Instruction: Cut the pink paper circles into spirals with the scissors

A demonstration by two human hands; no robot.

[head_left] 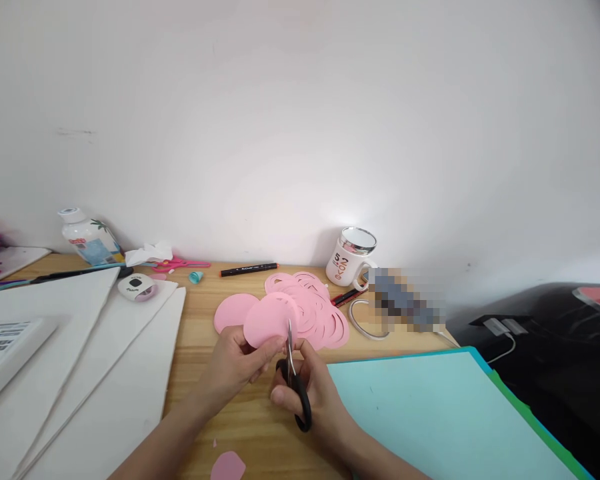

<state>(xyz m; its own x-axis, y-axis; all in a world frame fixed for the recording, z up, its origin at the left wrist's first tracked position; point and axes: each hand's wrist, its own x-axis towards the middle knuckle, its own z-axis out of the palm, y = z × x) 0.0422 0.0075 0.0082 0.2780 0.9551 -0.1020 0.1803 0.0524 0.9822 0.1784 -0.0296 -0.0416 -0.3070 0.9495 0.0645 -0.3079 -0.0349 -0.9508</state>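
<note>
Between thumb and fingers, my left hand [243, 363] pinches a round pink paper disc [266, 321]. My right hand [316, 387] is closed around the black handles of a pair of scissors [300, 395], whose blades point up at the disc's right edge. Whether the blades are cutting into the paper I cannot make out. Behind the disc spreads a pile of pink paper pieces with curved cuts [325, 320]. Another pink disc [231, 311] lies flat to its left. Near the front edge rests a pink paper scrap [229, 465].
White boards [145, 373] cover the left, with a correction-tape-like white gadget [137, 287] on them. Along the wall are a bottle [93, 239], pink scissors [185, 263], a black marker [249, 269] and a mug [350, 260]. Light-blue paper sheets [430, 413] lie at right.
</note>
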